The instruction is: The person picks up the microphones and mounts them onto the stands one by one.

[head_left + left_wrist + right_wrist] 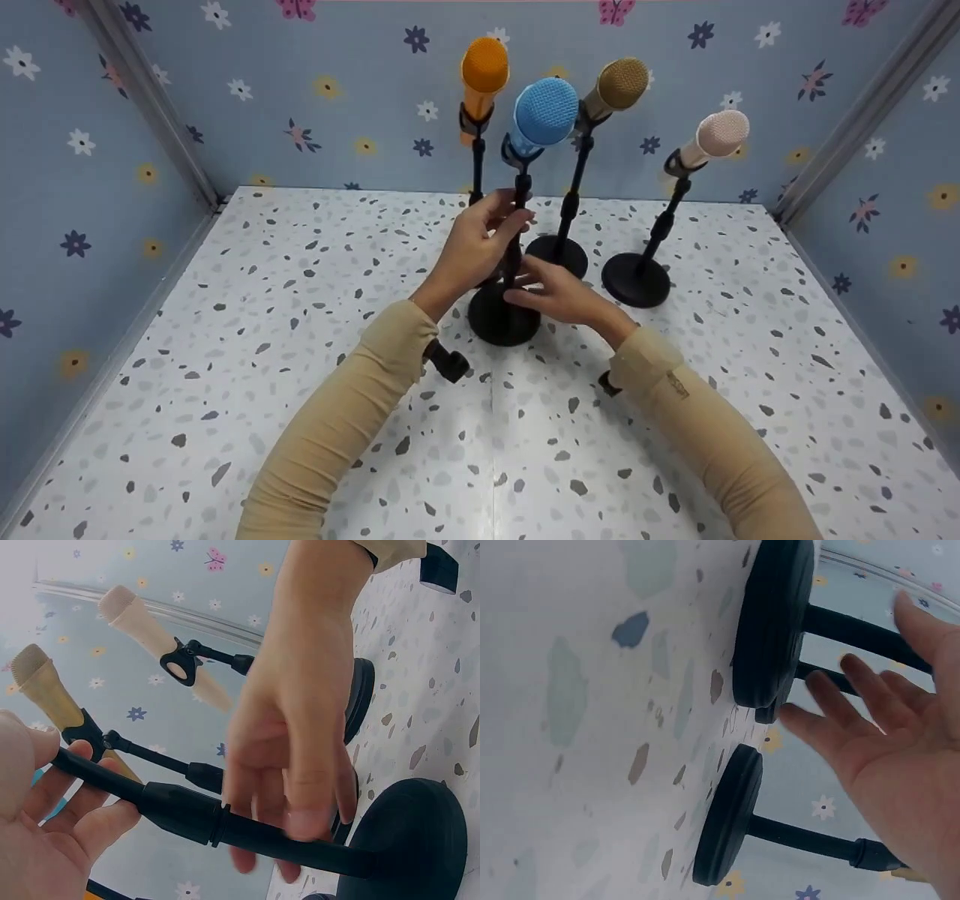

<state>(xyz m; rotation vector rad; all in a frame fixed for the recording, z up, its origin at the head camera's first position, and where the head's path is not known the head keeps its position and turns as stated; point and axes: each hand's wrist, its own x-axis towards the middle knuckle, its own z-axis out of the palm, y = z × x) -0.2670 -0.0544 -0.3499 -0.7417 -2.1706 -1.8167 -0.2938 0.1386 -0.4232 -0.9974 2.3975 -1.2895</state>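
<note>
A blue microphone [546, 112] sits tilted in the clip of a black microphone stand [495, 322], which stands upright on its round base. My left hand [476, 240] holds the upper pole of this stand, just below the clip. In the left wrist view, fingers and thumb lie round the pole [180, 814]. Lower down, near the base, is my right hand [559, 292], its fingers spread beside the pole. The right wrist view shows that hand's palm [900, 772] with loose fingers, not closed round the pole.
Behind stand an orange microphone [484, 67] and a gold microphone [622, 82], each on a black stand. A pale pink microphone [722, 133] on its stand is to the right. The speckled tabletop [300, 300] meets flowered walls [360, 90] at the back and sides.
</note>
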